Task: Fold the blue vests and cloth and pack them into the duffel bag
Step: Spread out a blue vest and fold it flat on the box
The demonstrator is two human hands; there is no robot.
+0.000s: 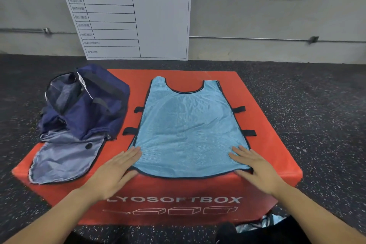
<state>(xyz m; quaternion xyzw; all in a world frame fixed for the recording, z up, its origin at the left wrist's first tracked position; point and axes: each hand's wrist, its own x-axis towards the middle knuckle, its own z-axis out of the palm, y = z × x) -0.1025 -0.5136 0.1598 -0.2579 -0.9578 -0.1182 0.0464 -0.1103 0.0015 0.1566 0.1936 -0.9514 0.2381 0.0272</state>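
- Head view: left hand (116,166) lies flat, fingers spread, its fingertips on the near left corner of the light blue vest (188,127); nothing is gripped.
- Right hand (255,164) lies flat and open on the near right corner of the same vest, palm down, fingers extended.
- Vest is spread flat on top of the red box (263,105), neck opening toward the wall, hem at the near edge; black side straps (246,121) stick out on both flanks.
- Navy duffel bag (87,103) sits just beside the vest on the left part of the box, mouth open, its grey-lined flap (65,156) spread toward the near left corner.
- Crumpled pale blue cloth (263,223) shows on the speckled floor (320,125) below the box's near right corner.
- White board (138,25) with a green header leans against the wall behind.
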